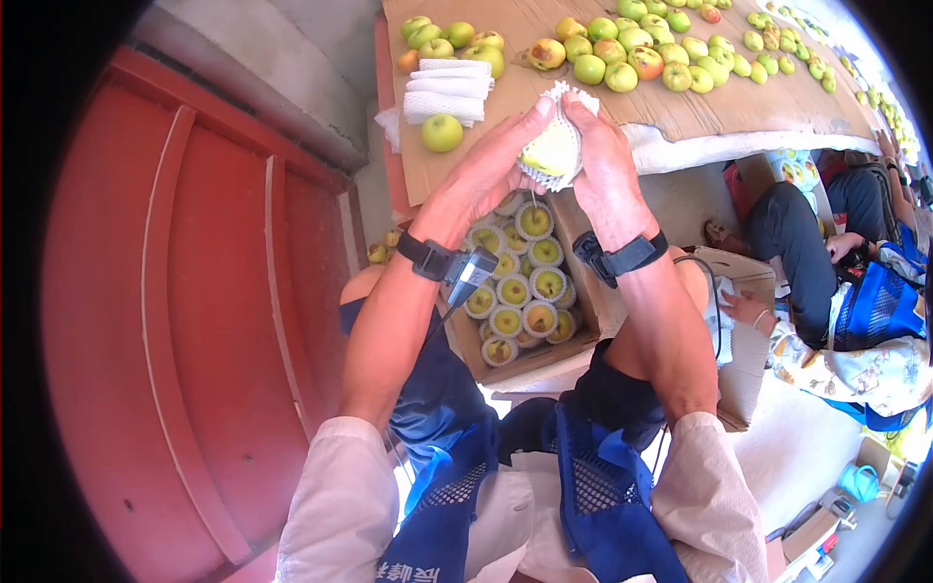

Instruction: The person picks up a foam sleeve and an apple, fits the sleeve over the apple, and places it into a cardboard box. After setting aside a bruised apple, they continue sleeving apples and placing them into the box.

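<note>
Between my two hands is a green apple [552, 151] in a white foam net sleeve, held just over the table's near edge. My left hand [501, 155] wraps its left side, thumb on top. My right hand [604, 146] closes round the right side. Below them a cardboard box [590, 338] holds several apples [512, 290] in foam nets. A stack of flat white foam nets [447, 90] lies to the left of my hands, with a single green apple [442, 133] in front of it.
Many loose apples [646, 63] spread over the cardboard-covered table [700, 112], some with brown spots. A red door [194, 311] stands to my left. At right, people sit close by, one with a hand [748, 309] at another cardboard box [743, 364].
</note>
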`<action>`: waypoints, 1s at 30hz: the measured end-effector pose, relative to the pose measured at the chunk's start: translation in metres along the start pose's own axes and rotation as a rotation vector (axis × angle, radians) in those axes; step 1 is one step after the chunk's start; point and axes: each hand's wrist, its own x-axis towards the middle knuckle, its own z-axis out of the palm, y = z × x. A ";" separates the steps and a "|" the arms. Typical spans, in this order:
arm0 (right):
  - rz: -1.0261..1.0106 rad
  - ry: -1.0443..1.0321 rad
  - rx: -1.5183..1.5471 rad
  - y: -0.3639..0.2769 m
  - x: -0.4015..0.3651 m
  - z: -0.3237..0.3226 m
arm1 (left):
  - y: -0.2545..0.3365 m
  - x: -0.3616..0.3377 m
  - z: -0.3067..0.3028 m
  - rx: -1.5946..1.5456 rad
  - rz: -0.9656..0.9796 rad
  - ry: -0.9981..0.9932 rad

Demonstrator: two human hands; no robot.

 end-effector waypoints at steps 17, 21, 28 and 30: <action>-0.283 0.143 -0.132 -0.001 -0.007 0.013 | -0.001 -0.007 0.016 -0.201 0.090 -0.060; -0.413 0.167 -0.219 0.004 0.000 0.018 | -0.006 -0.005 0.011 -0.221 0.131 -0.065; -0.528 0.175 -0.296 0.003 0.008 0.014 | -0.007 -0.010 0.015 -0.312 0.099 -0.039; -0.577 0.161 -0.345 0.007 0.009 0.014 | -0.011 -0.008 0.013 -0.329 0.104 -0.036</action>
